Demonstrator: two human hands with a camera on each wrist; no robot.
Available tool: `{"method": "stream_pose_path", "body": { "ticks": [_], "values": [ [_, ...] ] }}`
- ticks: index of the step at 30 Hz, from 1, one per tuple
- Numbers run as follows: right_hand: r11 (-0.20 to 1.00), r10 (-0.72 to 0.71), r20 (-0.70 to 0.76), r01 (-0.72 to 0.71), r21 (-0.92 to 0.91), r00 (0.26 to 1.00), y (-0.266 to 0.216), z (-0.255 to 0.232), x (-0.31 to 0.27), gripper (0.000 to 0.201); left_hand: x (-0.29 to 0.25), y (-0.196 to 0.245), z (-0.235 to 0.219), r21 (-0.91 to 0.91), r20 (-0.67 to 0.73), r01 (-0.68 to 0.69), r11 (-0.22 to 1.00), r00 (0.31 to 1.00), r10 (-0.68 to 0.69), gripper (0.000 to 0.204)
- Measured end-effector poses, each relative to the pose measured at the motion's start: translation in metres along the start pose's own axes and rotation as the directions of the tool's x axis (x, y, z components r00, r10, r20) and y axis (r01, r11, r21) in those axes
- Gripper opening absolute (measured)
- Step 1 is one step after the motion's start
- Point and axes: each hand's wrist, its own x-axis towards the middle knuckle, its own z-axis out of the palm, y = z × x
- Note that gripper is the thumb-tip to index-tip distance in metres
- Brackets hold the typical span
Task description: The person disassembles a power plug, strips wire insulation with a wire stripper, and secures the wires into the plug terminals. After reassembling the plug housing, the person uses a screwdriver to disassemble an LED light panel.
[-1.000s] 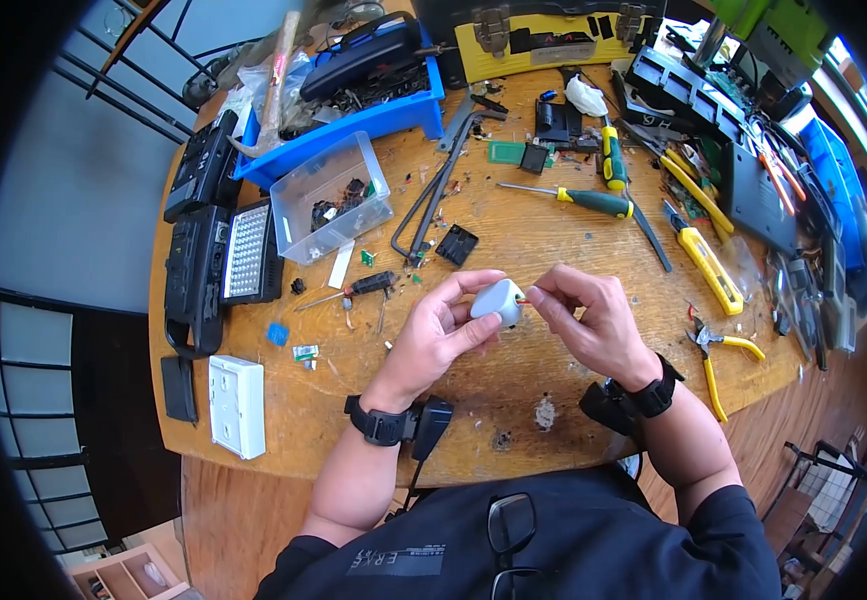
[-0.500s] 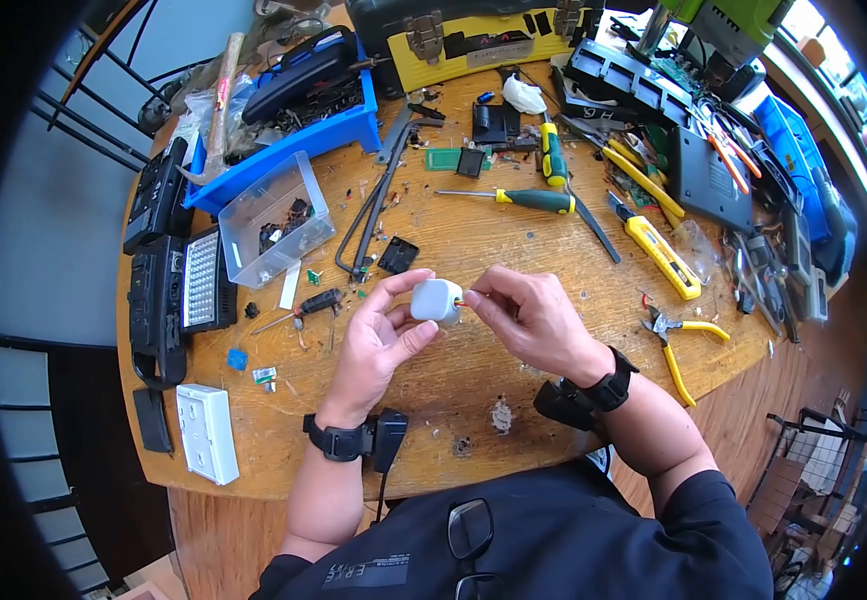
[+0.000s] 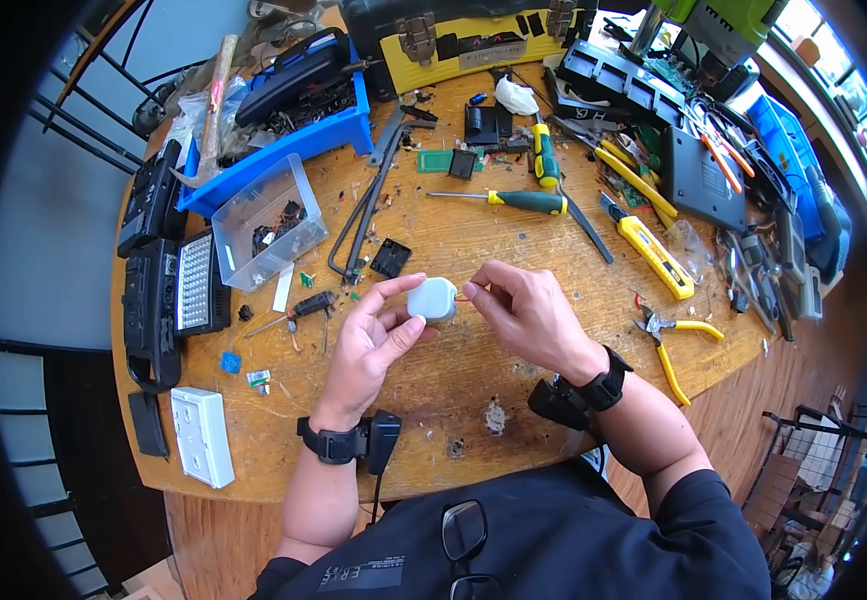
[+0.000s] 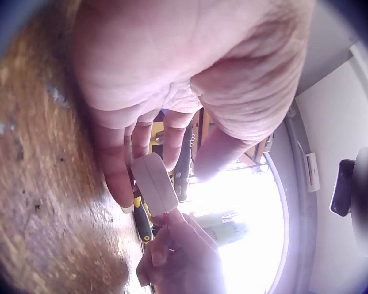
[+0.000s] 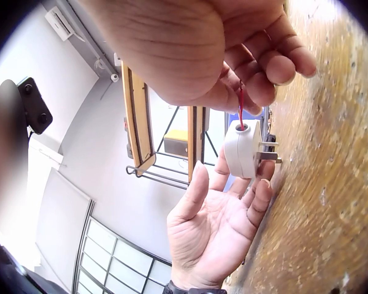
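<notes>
Hanging against a dark shirt [image 3: 593, 530], a pair of glasses [image 3: 465, 530] is being cut off by the lower edge of the head view. Just beyond, the left hand [image 3: 365, 345] is holding a white plug [image 3: 431, 298] between thumb and fingers, above the wooden table [image 3: 443, 400]. Its rounded-square shell is turning a smooth, pale face to the head camera. The right wrist view is showing a seam running round its side, metal prongs [image 5: 268, 157] pointing toward the table, and a short round collar [image 5: 240, 128] with a red wire [image 5: 241, 111] coming out. Beside it, the right hand [image 3: 533, 315] is pinching that wire with thumb and forefinger.

The wire's far end is disappearing behind the right fingertips; a darker strand is possibly running alongside, but the view is too soft to be sure. In the head view the shell is hiding the prongs, and in the left wrist view glare is washing out much of the background.

Farther off, yellow-handled pliers [image 3: 688, 328], a black square part [image 3: 390, 257] and a yellow cutter [image 3: 656, 260] are lying on the wood. A clear box [image 3: 298, 245] is holding small dark bits, hard to make out. Farthest, a yellow-and-black toolbox [image 3: 463, 58] is running out of the frame at the top.
</notes>
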Motion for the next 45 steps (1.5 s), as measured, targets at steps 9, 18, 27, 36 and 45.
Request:
{"method": "stream_pose_path", "body": {
  "ticks": [9,18,27,36,45],
  "values": [
    [0.999,0.033,-0.018,-0.033,-0.018,0.999,0.0,-0.001,0.001,0.019,0.0,0.001,0.001,0.001,0.012,-0.007,1.0,1.0,0.007,0.043],
    [0.999,0.044,-0.042,-0.045,-0.008,0.998,0.004,0.001,0.001,0.02,0.0,-0.001,0.0,0.036,0.012,-0.019,0.999,1.0,0.019,0.042],
    [0.991,0.126,0.035,-0.125,-0.037,0.991,-0.006,-0.004,0.002,0.022,0.001,-0.004,-0.002,0.036,-0.032,0.016,0.999,0.999,-0.015,0.04],
    [0.999,-0.032,-0.022,0.031,-0.013,0.999,0.004,0.003,0.001,0.022,0.002,-0.007,-0.001,0.002,-0.064,0.005,1.0,0.998,-0.005,0.041],
    [0.999,0.03,-0.03,-0.032,-0.038,0.999,0.001,0.0,0.001,0.025,0.003,-0.006,-0.001,0.033,-0.081,0.047,0.998,0.996,-0.044,0.043]
  ]
}}
